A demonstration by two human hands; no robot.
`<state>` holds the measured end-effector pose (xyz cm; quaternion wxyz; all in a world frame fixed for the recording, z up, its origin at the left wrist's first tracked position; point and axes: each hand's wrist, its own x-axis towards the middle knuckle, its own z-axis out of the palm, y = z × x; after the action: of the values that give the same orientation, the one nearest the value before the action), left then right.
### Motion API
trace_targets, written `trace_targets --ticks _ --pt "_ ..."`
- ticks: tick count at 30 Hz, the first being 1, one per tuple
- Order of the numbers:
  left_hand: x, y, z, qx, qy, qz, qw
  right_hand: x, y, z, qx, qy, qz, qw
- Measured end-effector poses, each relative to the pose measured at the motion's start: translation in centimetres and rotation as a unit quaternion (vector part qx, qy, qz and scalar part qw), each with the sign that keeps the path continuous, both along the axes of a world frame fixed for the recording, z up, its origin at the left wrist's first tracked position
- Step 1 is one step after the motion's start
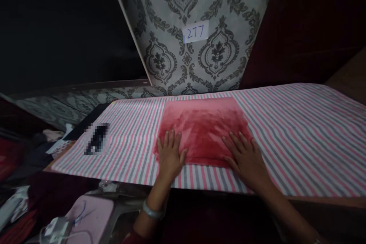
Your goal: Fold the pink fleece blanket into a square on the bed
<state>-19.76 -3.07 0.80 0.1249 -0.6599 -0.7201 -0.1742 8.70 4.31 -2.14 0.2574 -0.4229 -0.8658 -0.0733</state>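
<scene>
A folded red and pink cloth point(203, 129) with a soft, plush-looking surface lies flat in front of me. My left hand point(170, 154) rests palm down on its near left corner, fingers stretched out and spread. On the near right part of the cloth lies my right hand point(247, 158), also flat with its fingers apart. Neither hand grips anything. Darker and lighter smears run over the cloth's nap between the hands. Beneath it is a striped cover point(300, 133) in pink, grey and white.
A pixelated dark object point(97, 139) lies on the cover at the left. Behind stand a large dark screen point(68, 26) and a patterned wall with a paper marked 277 point(196, 31). Below left are a pink board-like item point(91, 217), a white plug with cable point(58, 228) and heaped cloths.
</scene>
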Motion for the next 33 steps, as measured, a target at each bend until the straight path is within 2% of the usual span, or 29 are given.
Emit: trace_targets --ticks 2,5,8,11,14,18,22,29,33 --pt "-1.4 -1.4 -0.4 0.004 0.001 -0.017 1.0 1.6 -0.6 -0.2 -0.008 -0.004 0.003 1.0" --pt "-4.2 -2.9 -0.8 -0.013 0.012 -0.095 0.995 3.9 -0.9 -0.3 -0.025 -0.009 0.041 0.999" --pt "-6.6 -3.3 -0.8 -0.012 0.014 -0.167 0.986 5.2 -0.5 -0.4 -0.03 0.003 0.08 0.996" --pt "-7.5 -3.0 -0.6 0.005 0.019 -0.194 0.981 5.3 0.1 -0.6 -0.018 0.026 0.092 0.995" --pt "-7.4 -2.9 -0.6 0.026 0.015 -0.174 0.984 4.7 0.2 -0.8 -0.002 0.044 0.083 0.996" --pt "-7.2 -3.1 -1.0 0.072 -0.007 -0.104 0.992 4.0 0.0 -1.3 0.002 0.061 0.064 0.996" --pt "-7.4 -3.5 -1.5 0.061 -0.071 -0.052 0.994 3.6 0.0 -1.6 0.017 0.085 0.058 0.995" --pt "-7.4 -3.0 -0.8 0.052 -0.116 -0.064 0.99 3.0 -0.4 -0.8 -0.018 0.079 0.005 0.997" --pt "-7.6 -2.5 -0.7 0.049 -0.125 -0.049 0.99 2.9 -0.6 -0.9 -0.014 0.087 -0.034 0.996"
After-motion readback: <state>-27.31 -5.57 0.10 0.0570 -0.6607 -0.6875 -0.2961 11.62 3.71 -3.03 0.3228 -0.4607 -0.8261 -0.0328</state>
